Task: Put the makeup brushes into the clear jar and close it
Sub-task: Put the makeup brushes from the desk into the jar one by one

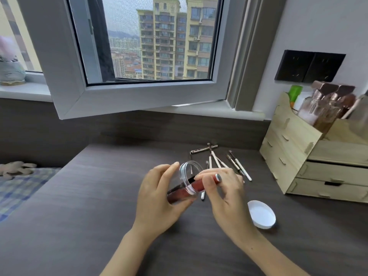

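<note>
My left hand (157, 198) grips the clear jar (186, 181), tilted with its open mouth facing up and to the right, above the dark desk (99, 216). My right hand (225, 194) pinches a red-handled brush (201, 185) that lies halfway through the jar's mouth, its dark end inside. Several white-handled brushes (241, 168) lie scattered on the desk just behind my right hand. The jar's white lid (261, 214) rests upside down on the desk to the right of my right wrist.
A wooden drawer organizer (310, 156) holding bottles stands at the right edge of the desk. An open window sash (139, 92) juts over the back of the desk. A metal clip-like tool (203, 149) lies behind the brushes. A checked bedspread (22, 186) lies to the left.
</note>
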The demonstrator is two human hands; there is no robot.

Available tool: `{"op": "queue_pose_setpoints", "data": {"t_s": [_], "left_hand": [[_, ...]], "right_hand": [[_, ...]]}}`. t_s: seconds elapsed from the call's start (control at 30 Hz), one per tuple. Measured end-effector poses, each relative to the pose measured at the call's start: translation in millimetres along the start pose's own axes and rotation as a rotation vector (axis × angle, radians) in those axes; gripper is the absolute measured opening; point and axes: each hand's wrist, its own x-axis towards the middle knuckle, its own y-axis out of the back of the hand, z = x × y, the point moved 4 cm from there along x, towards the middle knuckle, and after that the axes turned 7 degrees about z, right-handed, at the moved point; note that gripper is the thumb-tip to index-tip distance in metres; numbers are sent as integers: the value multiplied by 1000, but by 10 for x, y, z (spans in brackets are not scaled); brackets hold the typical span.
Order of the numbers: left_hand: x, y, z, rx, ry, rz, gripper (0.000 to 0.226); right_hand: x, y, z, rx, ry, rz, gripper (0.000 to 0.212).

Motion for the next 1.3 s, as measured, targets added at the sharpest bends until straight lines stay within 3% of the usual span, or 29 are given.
{"op": "queue_pose_setpoints", "data": {"t_s": [0.1, 0.2, 0.27, 0.33, 0.4, 0.47, 0.6, 0.8, 0.93, 1.03, 1.1, 1.17, 1.3], "left_hand": [[0, -5, -16, 15, -4, -1, 72], [10, 6, -48, 19, 3, 9, 74], [29, 31, -76, 25, 30, 25, 74], [48, 64, -111, 26, 73, 50, 76], [64, 104, -146, 21, 136, 86, 78], [73, 135, -180, 11, 196, 118, 78], [77, 159, -244, 22, 263, 148, 79], [79, 167, -270, 42, 272, 158, 78], [89, 154, -259, 36, 247, 148, 78], [86, 150, -267, 45, 239, 139, 81], [80, 159, -273, 45, 255, 141, 82], [82, 168, -270, 45, 266, 146, 80], [89, 170, -264, 39, 287, 152, 78]], "right_hand": [[-22, -57, 34, -158, 75, -69, 72], [36, -78, 114, -39, 54, -96, 57], [175, -90, 215, 124, -20, -35, 40], [383, -151, 414, 126, -106, 41, 29], [639, -311, 687, -98, -137, 10, 24], [872, -554, 971, -412, -123, -159, 27], [1143, -999, 1378, -869, 83, -494, 39], [1278, -1324, 1499, -1239, 402, -611, 31], [1320, -1429, 1533, -1279, 451, -614, 32], [1339, -1412, 1511, -1199, 445, -535, 28], [1364, -1335, 1463, -1055, 436, -369, 22], [1373, -1191, 1374, -706, 340, -145, 17], [1350, -733, 1055, 144, -173, 229, 6]]}}
